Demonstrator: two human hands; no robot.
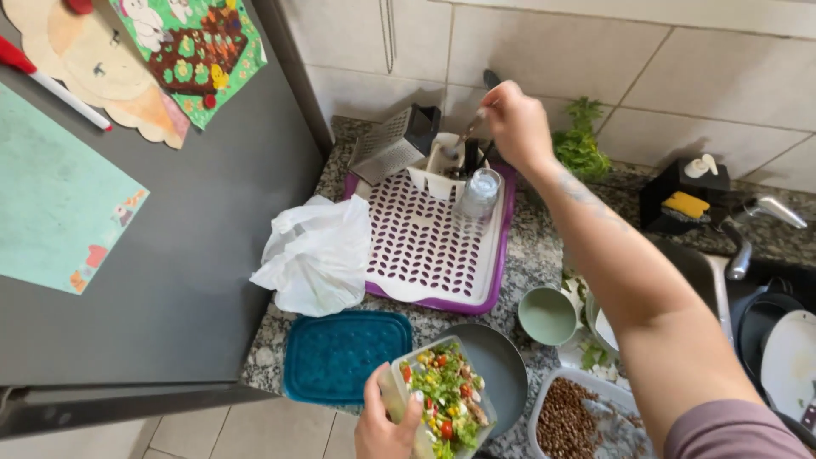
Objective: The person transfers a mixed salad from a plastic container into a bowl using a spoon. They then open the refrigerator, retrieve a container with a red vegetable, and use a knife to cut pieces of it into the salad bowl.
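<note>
The grey refrigerator door (195, 255) fills the left of the view, hung with a teal sheet and children's paper crafts. Beside it runs a speckled granite counter (531, 255), backed by pale wall tiles. On the counter sits a purple-rimmed white dish-drying tray (425, 251), with a crumpled white plastic bag (316, 253) at its left edge and a metal box grater (393, 143) leaning at its far corner. A clear glass (480, 191) stands upturned on the tray next to the white cutlery holder (433, 166).

Nearer the viewer lie a teal container lid (344, 355), a dark grey plate (501, 365), a tub of brown beans (574, 421) and a small green bowl (547, 314).

The salad looks already made and packed: the left hand (382, 421) wraps its fingers and thumb around a clear container of chopped salad (444, 398), tilted just above the plate, its lid off and lying beside it. The right hand (517, 123), well apart at the far end of the tray, pinches the handle of a utensil (470, 129) standing in the cutlery holder; which kind cannot be told. So the utensil is not yet clear of the holder, and the salad remains uncovered.
</note>
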